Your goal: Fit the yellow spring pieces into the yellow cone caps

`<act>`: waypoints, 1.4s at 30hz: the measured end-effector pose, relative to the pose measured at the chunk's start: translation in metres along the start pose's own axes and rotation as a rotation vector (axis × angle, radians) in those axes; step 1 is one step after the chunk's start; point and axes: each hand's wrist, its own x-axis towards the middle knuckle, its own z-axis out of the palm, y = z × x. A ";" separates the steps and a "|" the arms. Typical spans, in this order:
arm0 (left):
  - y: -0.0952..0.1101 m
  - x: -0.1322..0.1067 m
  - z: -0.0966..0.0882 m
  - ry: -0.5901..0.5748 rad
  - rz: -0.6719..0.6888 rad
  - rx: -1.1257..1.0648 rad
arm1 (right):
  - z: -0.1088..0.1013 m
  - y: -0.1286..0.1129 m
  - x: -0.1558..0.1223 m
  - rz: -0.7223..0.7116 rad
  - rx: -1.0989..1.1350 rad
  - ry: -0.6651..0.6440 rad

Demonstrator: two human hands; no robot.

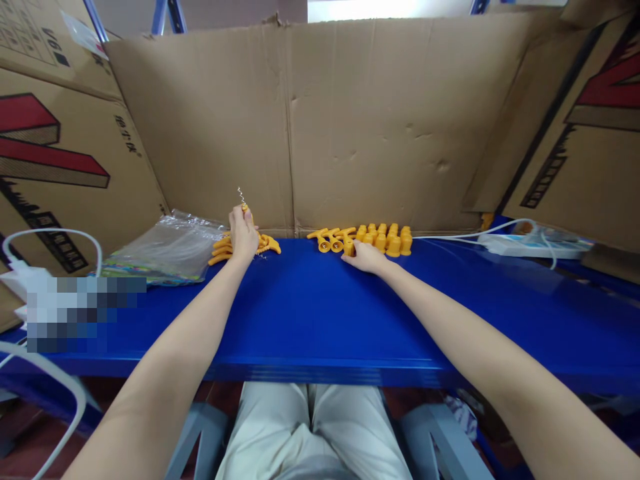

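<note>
My left hand point(243, 233) is closed around a yellow-handled corkscrew point(245, 208), its metal spiral pointing up. Below that hand lies a pile of curved yellow corkscrew handles point(223, 250), partly hidden by it. My right hand point(367, 257) has its fingers closed on a yellow bell-shaped sleeve point(349, 247) standing on the blue table. Just left of it, yellow corkscrews fitted in sleeves point(331, 240) lie side by side with their open ends toward me. Several more yellow sleeves point(393, 244) stand upright in rows beyond and right of my right hand.
A stack of clear plastic bags point(165, 247) lies on the left of the blue table point(320, 320). Cardboard panels point(370, 127) wall the back and sides. A white power strip point(537, 245) with cables is at the right, and a white cable point(60, 233) loops at the left.
</note>
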 end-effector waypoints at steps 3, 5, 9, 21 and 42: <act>0.002 0.001 0.002 0.011 0.022 -0.038 | 0.002 -0.002 -0.002 -0.045 -0.033 0.048; 0.004 0.000 0.001 0.012 0.059 0.038 | 0.001 -0.004 -0.004 -0.088 -0.050 0.079; 0.007 -0.004 0.000 -0.056 0.162 0.203 | -0.004 -0.008 -0.007 -0.159 -0.051 0.134; 0.030 -0.032 0.007 -0.727 0.224 0.732 | -0.007 -0.012 -0.009 -0.340 -0.075 0.144; 0.040 -0.041 0.010 -0.766 0.172 0.753 | -0.005 -0.016 -0.009 -0.367 -0.043 0.130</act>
